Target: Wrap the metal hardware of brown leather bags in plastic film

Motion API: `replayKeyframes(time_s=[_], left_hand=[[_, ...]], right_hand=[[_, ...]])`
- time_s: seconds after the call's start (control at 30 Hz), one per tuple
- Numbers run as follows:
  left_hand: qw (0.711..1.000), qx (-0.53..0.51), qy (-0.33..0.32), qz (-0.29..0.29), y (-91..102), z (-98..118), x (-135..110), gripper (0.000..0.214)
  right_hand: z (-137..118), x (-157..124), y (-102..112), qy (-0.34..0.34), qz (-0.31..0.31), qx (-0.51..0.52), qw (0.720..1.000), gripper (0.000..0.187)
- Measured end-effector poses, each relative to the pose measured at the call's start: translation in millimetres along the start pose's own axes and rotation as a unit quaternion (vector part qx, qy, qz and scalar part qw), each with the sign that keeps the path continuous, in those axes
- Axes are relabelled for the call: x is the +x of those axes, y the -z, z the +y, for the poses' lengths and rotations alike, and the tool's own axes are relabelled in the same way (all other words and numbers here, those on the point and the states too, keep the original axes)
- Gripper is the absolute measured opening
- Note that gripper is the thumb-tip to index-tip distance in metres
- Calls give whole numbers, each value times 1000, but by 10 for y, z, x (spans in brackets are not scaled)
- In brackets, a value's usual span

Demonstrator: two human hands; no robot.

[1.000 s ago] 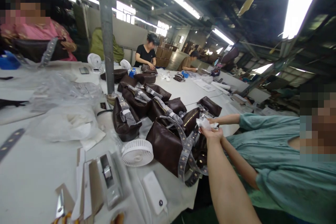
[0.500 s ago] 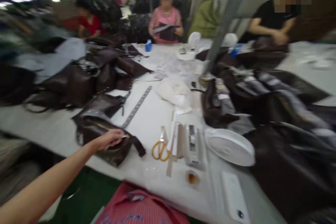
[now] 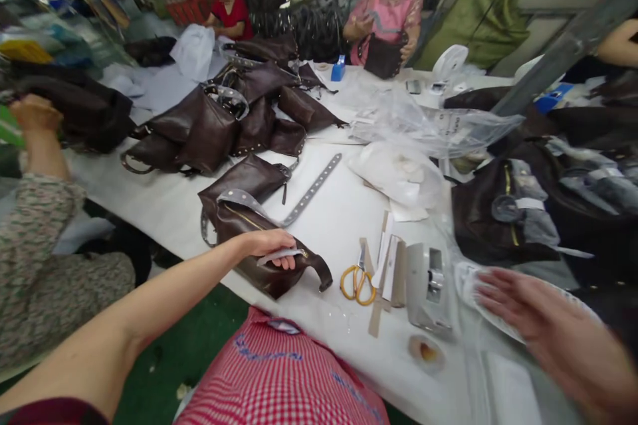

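Observation:
My left hand (image 3: 273,247) is closed on the zipped top edge of a dark brown leather handbag (image 3: 269,282) near the table's front edge. A thin pale strip shows at its fingers; I cannot make out what it is. A studded grey strap (image 3: 314,187) runs from the bag across the table. My right hand (image 3: 543,322), blurred, is stretched out with nothing visible in it, in front of a white oval object (image 3: 468,285). Between the hands lie yellow-handled scissors (image 3: 357,282) and a grey tape dispenser (image 3: 431,289).
More brown bags (image 3: 209,123) are piled at left, and others with plastic wrapping (image 3: 535,212) at right. Plastic bags (image 3: 399,172) lie mid-table. A small round dish (image 3: 426,352) and a white phone-like slab (image 3: 511,388) are near me. Co-workers sit around; a patterned sleeve (image 3: 42,212) is close on my left.
My right hand has come into view from the right. My left hand stays on the handbag. The view has turned left, and a co-worker's arm now shows at the left.

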State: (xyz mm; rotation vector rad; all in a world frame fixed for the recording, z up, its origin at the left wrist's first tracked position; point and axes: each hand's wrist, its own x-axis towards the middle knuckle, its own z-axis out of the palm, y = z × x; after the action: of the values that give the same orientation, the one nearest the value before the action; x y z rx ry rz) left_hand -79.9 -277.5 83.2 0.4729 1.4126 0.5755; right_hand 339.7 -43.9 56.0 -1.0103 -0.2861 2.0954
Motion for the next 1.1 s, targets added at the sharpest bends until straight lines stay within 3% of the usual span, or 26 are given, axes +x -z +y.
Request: replayKeyframes(time_s=[0.03,0.07,0.1,0.17,0.23,0.27,0.33,0.47,0.67,0.87,1.0,1.1], left_hand=[[1000,-8,-4,-30,49,-24,-11,26],[998,-22,-11,-59,95,-50,-12,25],[995,-38,-18,-85,136,-79,-3,26],[989,-66,-33,-128,202,-144,39,31],[984,-81,-48,-154,254,-214,102,34],[982,-86,-55,-158,280,-247,134,36],[983,-94,-66,-143,337,-299,180,40],[991,-73,-69,-87,481,-337,148,43],[996,-22,-34,-83,584,-440,-66,40],[998,-41,-49,14,443,-563,-174,51],[988,-85,-106,77,270,-551,-232,45],[965,50,-189,175,163,-556,-276,23]], right_hand=[[308,-113,-246,31,-46,-230,972,27],[667,-212,-501,80,-115,-414,899,27],[1053,-292,-750,150,-180,-538,809,29],[1814,-388,-1174,287,-266,-661,640,37],[2422,-407,-1452,351,-267,-734,516,41],[2642,-399,-1535,364,-251,-764,470,42],[2918,-376,-1612,369,-207,-808,411,41],[3055,-343,-1597,372,-132,-837,379,37],[3085,-290,-1516,409,-127,-832,352,37],[3092,-224,-1467,448,-131,-808,360,39],[3046,-183,-1473,459,-150,-800,355,35],[3020,-167,-1475,448,-165,-805,352,32]])
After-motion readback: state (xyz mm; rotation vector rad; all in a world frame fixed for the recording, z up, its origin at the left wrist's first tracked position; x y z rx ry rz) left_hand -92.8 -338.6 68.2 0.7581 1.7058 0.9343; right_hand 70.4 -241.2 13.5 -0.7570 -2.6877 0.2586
